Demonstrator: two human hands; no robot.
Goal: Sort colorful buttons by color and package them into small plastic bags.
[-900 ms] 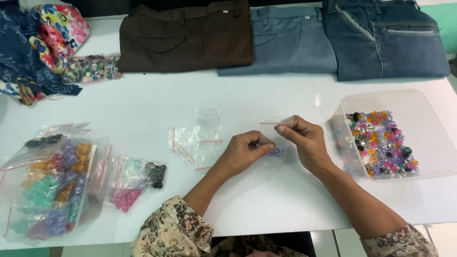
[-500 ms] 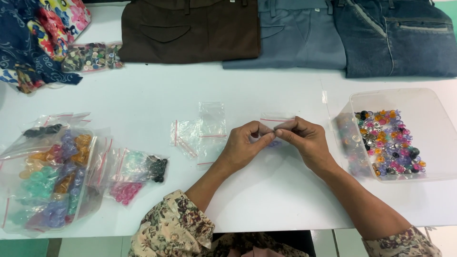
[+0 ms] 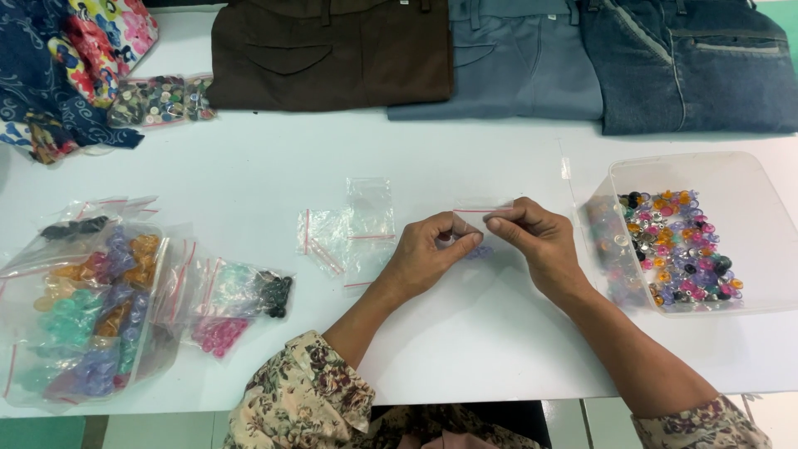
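My left hand (image 3: 432, 249) and my right hand (image 3: 532, 237) meet at the middle of the white table (image 3: 249, 158). Together they pinch the top edge of a small clear zip bag (image 3: 480, 218) with a red seal strip. A few pale purple buttons (image 3: 480, 251) show inside the bag, below my fingertips. Just right of my right hand stands a clear plastic tray (image 3: 748, 179) holding several mixed coloured buttons (image 3: 677, 245). A few empty small zip bags (image 3: 349, 229) lie left of my left hand.
At the left lie large clear bags of sorted coloured buttons (image 3: 83, 308), plus small bags of pink and dark buttons (image 3: 241, 303). Folded brown trousers (image 3: 332, 50), grey-blue trousers (image 3: 515, 58) and denim jeans (image 3: 690, 58) line the far edge. Patterned cloth (image 3: 58, 66) and another button bag (image 3: 158, 100) sit far left.
Both hands stay together on the small bag; my fingers have shifted along its top edge. The camera view has tilted slightly, so the table items sit a little lower in frame.
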